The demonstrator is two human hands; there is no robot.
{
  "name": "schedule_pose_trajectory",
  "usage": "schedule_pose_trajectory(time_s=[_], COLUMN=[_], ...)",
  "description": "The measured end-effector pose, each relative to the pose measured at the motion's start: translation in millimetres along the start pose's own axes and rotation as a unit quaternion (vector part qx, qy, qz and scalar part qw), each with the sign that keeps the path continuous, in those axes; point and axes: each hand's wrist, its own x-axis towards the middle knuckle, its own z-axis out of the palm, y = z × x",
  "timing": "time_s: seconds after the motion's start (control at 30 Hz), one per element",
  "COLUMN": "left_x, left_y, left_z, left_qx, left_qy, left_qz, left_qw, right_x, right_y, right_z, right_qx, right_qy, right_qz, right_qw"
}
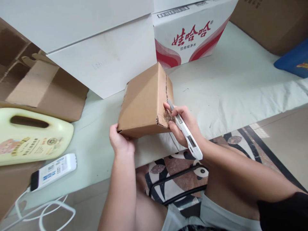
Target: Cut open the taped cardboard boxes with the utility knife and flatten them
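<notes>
Tilted on the covered table is a small brown cardboard box [141, 102]. My left hand [121, 141] grips its near left bottom corner, with the thumb and fingers closed around that edge. In my right hand [186, 125] lies a white utility knife [184, 130], its metal tip pointing up and away beside the box's right face. A dark, ragged seam runs down that face, close to the tip. Fingertips of the right hand touch the same face near the lower corner. Whether the blade touches the cardboard I cannot tell.
White cartons [101, 61] stand behind the box, one with red lettering [192, 35]. At left are an open brown carton [48, 86], a pale yellow jug [36, 134] and a white device [54, 171] with a cable. A blue object [293, 61] sits at far right.
</notes>
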Motion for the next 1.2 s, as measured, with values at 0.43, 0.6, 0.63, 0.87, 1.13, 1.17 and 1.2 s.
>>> schedule_pose_trajectory(time_s=[0.43,0.6,0.63,0.87,1.13,1.17,1.2], left_x=[0.8,-0.5,-1.0,-1.4,0.2,0.4,0.6], left_y=[0.3,0.4,0.6,4.0,8.2,8.8,9.4], left_z=[0.7,2.0,2.2,2.0,2.7,2.3,1.8], left_qx=[-0.008,-0.018,-0.018,-0.025,-0.034,-0.036,-0.036], left_qy=[0.006,0.013,0.014,0.01,-0.005,-0.007,-0.009], left_qz=[-0.007,0.001,0.002,0.011,-0.009,-0.008,-0.006], left_qw=[1.0,1.0,1.0,1.0,0.999,0.999,0.999], right_x=[0.4,1.1,1.2,0.8,6.1,6.6,6.9], right_y=[1.6,2.2,2.0,0.1,9.8,11.7,13.5], right_z=[0.6,0.4,0.1,-0.5,-7.8,-8.8,-9.5], right_qx=[0.011,-0.002,-0.004,-0.005,0.003,0.003,0.007], right_qy=[0.006,0.01,0.011,0.021,0.081,0.084,0.085], right_qz=[-0.006,-0.009,-0.009,0.007,-0.027,-0.024,-0.022], right_qw=[1.0,1.0,1.0,1.0,0.996,0.996,0.996])
